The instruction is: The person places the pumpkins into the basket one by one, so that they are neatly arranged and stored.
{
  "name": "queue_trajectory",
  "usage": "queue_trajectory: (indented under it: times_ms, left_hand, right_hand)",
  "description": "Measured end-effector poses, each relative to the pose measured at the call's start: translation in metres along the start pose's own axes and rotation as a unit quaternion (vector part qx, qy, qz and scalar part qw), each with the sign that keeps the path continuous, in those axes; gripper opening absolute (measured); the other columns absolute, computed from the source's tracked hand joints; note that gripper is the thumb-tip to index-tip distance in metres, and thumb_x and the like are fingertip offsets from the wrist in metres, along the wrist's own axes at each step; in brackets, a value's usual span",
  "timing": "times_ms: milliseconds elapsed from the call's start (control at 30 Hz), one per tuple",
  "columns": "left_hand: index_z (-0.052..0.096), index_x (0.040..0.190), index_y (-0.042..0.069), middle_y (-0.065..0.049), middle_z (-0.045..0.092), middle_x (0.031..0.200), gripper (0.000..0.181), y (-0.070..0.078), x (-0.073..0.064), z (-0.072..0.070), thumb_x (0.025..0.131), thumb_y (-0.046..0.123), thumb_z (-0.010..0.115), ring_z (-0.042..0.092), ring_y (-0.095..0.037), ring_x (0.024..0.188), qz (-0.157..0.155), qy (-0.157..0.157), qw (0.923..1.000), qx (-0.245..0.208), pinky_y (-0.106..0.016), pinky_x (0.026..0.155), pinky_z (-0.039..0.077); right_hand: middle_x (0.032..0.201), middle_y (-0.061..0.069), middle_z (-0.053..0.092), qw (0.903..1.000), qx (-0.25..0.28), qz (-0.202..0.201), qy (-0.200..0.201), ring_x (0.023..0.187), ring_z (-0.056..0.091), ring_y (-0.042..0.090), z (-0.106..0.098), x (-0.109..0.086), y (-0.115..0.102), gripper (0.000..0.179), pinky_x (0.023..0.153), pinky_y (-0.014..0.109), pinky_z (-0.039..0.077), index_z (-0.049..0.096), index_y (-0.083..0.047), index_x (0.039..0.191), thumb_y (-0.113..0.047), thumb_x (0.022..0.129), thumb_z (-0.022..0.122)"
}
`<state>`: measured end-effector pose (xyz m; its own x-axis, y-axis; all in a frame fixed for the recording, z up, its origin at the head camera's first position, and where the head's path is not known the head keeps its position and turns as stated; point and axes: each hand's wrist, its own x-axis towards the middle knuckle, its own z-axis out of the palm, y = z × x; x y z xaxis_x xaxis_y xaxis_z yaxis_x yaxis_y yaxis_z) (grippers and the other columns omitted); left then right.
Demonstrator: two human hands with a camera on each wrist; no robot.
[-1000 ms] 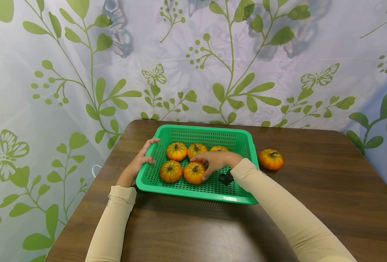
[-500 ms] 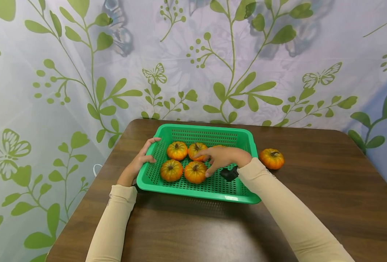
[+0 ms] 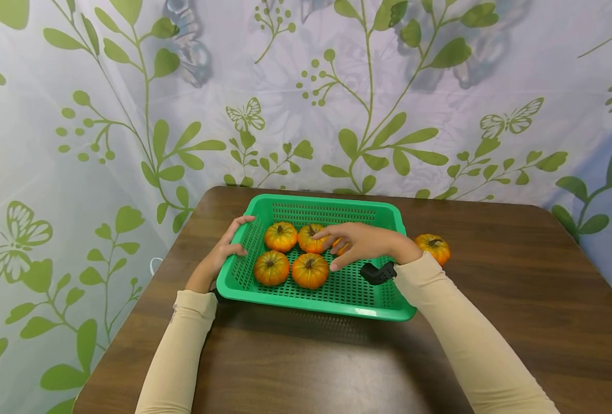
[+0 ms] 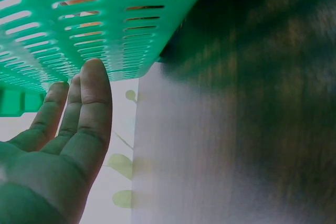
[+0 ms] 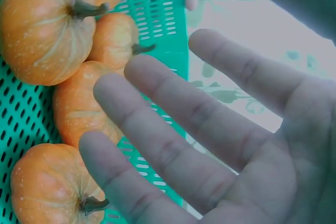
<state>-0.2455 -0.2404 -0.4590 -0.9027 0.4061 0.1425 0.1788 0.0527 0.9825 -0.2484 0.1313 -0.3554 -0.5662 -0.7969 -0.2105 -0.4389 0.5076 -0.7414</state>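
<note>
A green plastic basket (image 3: 332,311) with slotted walls stands on the table, several small orange pumpkins inside. My left hand (image 3: 220,256) grips its left rim, thumb and one finger over the edge; in the left wrist view, other fingers (image 4: 94,98) lie along the outer wall. My right hand (image 3: 360,241) hovers over the basket with fingers spread and holds nothing. Just left of its thumb sits a front-row pumpkin (image 3: 310,270), beside another front pumpkin (image 3: 272,268). Behind them are a back-left pumpkin (image 3: 280,237) and a back-middle pumpkin (image 3: 308,240). A further pumpkin (image 3: 340,248) is partly hidden behind the right fingers.
One more pumpkin (image 3: 434,247) lies on the table right of the basket, partly covered by the right forearm. The brown wooden table (image 3: 306,362) reaches back to a leaf-patterned cloth (image 3: 295,92). A black wrist device (image 3: 377,273) hangs below the right wrist.
My right hand has come off the front-row pumpkin and moved right and up, its fingers opening. The left hand stays on the rim. The view has shifted slightly.
</note>
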Motion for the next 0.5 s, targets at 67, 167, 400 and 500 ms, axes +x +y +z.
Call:
queue_trajectory:
  times_ms: [67, 167, 400, 500]
  left_hand:
    - [0.023, 0.163, 0.002, -0.026, 0.018, 0.170, 0.083, 0.001, 0.000, 0.001, 0.083, 0.000, 0.048, 0.038, -0.049, 0.135, 0.000, 0.000, 1.0000, -0.005, -0.037, 0.090, 0.050]
    - [0.023, 0.163, 0.003, -0.025, 0.017, 0.170, 0.084, 0.002, -0.001, 0.001, 0.083, 0.000, 0.048, 0.037, -0.048, 0.135, 0.000, 0.000, 1.0000, -0.009, -0.038, 0.091, 0.050]
    - [0.024, 0.163, 0.002, -0.025, 0.016, 0.171, 0.083, 0.001, -0.001, 0.001, 0.083, -0.001, 0.047, 0.036, -0.048, 0.136, 0.003, 0.001, 1.0000, -0.005, -0.036, 0.091, 0.049]
    - [0.023, 0.163, 0.002, -0.025, 0.016, 0.170, 0.083, 0.000, -0.001, 0.001, 0.083, -0.001, 0.048, 0.037, -0.048, 0.136, 0.004, 0.000, 1.0000, -0.005, -0.036, 0.091, 0.049]
  right_hand:
    - [0.155, 0.027, 0.053, 0.9997, 0.021, -0.011, 0.006, 0.139, 0.055, 0.046, 0.000, -0.004, 0.000, 0.073, 0.115, 0.060, 0.045, 0.042, 0.002, 0.163, -0.015, 0.101, 0.076]
    - [0.154, 0.029, 0.053, 0.9985, 0.044, -0.027, 0.020, 0.139, 0.056, 0.046, 0.000, -0.011, 0.001, 0.073, 0.114, 0.059, 0.045, 0.042, 0.003, 0.163, -0.016, 0.101, 0.077]
    - [0.152, 0.030, 0.055, 0.9930, 0.090, -0.049, 0.058, 0.136, 0.059, 0.043, 0.005, -0.025, 0.006, 0.067, 0.112, 0.055, 0.049, 0.048, 0.000, 0.160, -0.010, 0.100, 0.076]
    - [0.150, 0.028, 0.058, 0.9896, 0.108, -0.059, 0.075, 0.134, 0.059, 0.047, 0.007, -0.029, 0.009, 0.064, 0.111, 0.054, 0.050, 0.051, 0.000, 0.158, -0.008, 0.100, 0.076]
